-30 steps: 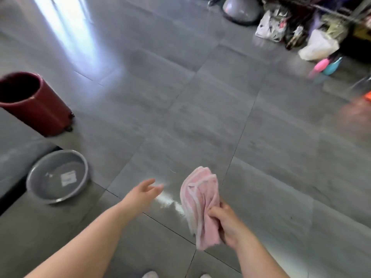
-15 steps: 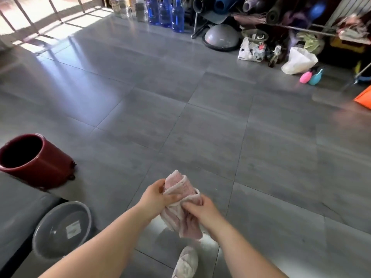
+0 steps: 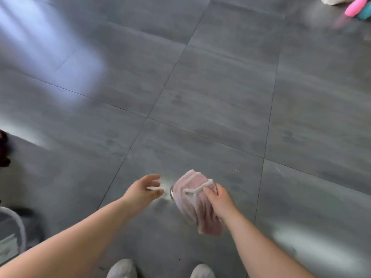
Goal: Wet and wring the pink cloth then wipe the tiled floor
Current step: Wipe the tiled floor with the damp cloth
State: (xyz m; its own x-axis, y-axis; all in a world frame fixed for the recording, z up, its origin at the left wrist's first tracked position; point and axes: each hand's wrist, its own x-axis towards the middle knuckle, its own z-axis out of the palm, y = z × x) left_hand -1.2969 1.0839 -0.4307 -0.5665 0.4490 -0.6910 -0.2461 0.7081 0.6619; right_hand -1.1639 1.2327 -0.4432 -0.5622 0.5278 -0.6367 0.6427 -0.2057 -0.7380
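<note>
Left hand has let go, fingers spread beside the pink cloth; right hand grips it alone, wiping likely next.

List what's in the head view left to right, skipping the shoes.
Pale curved basin rim at the left edge → bare left hand, fingers spread → crumpled pink cloth → right hand gripping the cloth's right side → pink rounded plastic object, top right corner. All over the grey tiled floor.
</note>
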